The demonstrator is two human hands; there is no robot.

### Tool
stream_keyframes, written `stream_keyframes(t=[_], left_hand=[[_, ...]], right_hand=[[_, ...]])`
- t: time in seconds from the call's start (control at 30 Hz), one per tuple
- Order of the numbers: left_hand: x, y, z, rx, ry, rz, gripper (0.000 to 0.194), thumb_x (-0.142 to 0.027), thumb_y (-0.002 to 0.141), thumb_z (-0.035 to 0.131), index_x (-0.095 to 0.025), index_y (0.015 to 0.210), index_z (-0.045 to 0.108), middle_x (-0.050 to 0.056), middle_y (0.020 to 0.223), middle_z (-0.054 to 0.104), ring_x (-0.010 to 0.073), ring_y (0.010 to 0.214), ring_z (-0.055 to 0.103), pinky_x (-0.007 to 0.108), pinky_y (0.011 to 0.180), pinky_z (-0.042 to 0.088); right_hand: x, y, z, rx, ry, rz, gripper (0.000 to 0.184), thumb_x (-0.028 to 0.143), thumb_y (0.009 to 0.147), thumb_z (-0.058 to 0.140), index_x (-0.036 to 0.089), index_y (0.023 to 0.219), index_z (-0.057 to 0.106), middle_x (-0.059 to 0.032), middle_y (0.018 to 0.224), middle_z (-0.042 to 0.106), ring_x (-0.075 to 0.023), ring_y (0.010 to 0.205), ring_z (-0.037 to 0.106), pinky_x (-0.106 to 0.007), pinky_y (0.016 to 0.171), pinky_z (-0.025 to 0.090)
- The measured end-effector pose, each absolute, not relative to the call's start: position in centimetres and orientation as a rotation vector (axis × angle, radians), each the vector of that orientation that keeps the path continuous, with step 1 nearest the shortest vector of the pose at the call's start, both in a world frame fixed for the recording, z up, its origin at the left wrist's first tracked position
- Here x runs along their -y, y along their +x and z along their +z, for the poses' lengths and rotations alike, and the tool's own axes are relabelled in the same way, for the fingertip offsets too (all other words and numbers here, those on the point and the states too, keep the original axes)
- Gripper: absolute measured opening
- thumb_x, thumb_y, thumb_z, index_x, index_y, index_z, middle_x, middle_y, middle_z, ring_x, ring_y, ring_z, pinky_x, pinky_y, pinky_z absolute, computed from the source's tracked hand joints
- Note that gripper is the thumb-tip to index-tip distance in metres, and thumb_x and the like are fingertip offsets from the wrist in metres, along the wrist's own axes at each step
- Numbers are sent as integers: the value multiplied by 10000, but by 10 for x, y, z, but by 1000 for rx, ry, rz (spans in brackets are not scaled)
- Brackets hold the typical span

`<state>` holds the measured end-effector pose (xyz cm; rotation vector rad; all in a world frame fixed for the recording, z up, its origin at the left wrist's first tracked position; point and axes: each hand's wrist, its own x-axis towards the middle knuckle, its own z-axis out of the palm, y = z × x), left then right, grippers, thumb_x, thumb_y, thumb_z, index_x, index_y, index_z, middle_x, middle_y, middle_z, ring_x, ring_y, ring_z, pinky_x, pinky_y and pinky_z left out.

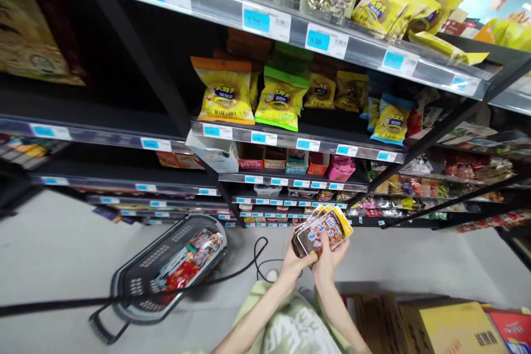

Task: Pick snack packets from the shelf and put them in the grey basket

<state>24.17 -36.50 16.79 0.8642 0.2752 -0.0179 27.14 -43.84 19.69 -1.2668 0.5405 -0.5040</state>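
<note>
In the head view, a small stack of flat snack packets (326, 229), dark with yellow corners and white lettering, is held in front of my body. My left hand (295, 261) grips the lower left side of the stack, its thumb lying across the front. From the lower right, my right hand (329, 257) holds the same packets, with a finger laid over the top one. The packets are slightly fanned, and their lower ends are partly hidden by my fingers. Below them show my light green clothes (290, 315).
Shelves with blue price tags (257, 19) rise ahead, carrying yellow snack bags (227, 91) and small boxes (251, 157). A grey shopping basket (120, 282) with packets inside stands on the floor at left, a black cord (232, 274) running past it. Cardboard boxes (452, 326) are at lower right.
</note>
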Motion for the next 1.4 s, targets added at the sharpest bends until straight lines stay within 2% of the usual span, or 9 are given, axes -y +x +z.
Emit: stream_keyframes(t=[0.13,0.2,0.33,0.43,0.6,0.83,1.0,1.27,1.4], left_hand=[[358,250,170,-463,1036,125,741,-396,702,882,-243,1342,542,109,1326,683,278,1211,659,425,1070,497],[341,255,172,-461,1143,144,756,-407,695,878,-245,1349,535,103,1300,688,281,1199,658,429,1049,509],[303,262,179,-180,1300,126,701,-396,707,869,-246,1319,561,90,1305,673,282,1211,642,444,1087,484],[287,261,188,-37,1363,73,706,-388,696,879,-237,1318,580,92,1313,667,288,1217,635,440,1096,475],[276,251,210,163,1562,-121,631,-445,797,796,-243,1361,597,80,1210,730,283,1063,698,403,961,541],[271,243,229,206,1733,-137,427,-499,897,675,-251,1244,674,42,1009,763,244,850,699,322,776,522],[275,252,234,33,1694,57,401,-447,962,586,-244,1305,634,65,1165,746,277,1009,692,376,922,507],[270,247,210,31,1056,20,790,-571,788,780,-257,1460,508,107,1472,594,350,1345,557,460,1101,463],[307,254,192,-204,765,134,848,-520,564,950,-201,1276,617,132,1322,691,342,1233,636,441,1045,515]], right_hand=[[428,266,193,-437,-1336,-445,843,418,742,829,237,1451,411,-142,1355,643,-257,1094,699,-456,981,572],[435,259,195,-420,-1336,-408,896,397,719,847,232,1482,406,-151,1400,616,-268,1152,677,-477,1035,542],[474,237,204,-355,-1334,-220,974,375,704,851,257,1543,372,-137,1469,577,-278,1246,634,-499,1096,488],[507,225,209,-285,-1418,-21,980,392,639,890,216,1502,459,-152,1412,628,-301,1245,633,-499,1092,482],[518,223,199,-380,-1525,150,815,377,582,929,203,1318,626,-103,1180,750,-276,1013,727,-455,973,568],[503,222,184,-451,-1388,328,642,392,586,919,224,1157,678,-85,1075,774,-284,933,738,-473,880,597],[486,236,189,-451,-1351,231,612,403,637,880,250,1190,665,-68,1116,763,-259,967,731,-452,904,592],[449,252,192,-424,-1281,42,604,445,753,779,313,1310,586,-48,1242,729,-249,1072,719,-468,940,588],[415,260,196,-460,-1246,-99,641,462,754,795,274,1323,569,-85,1321,698,-244,1107,712,-445,970,583]])
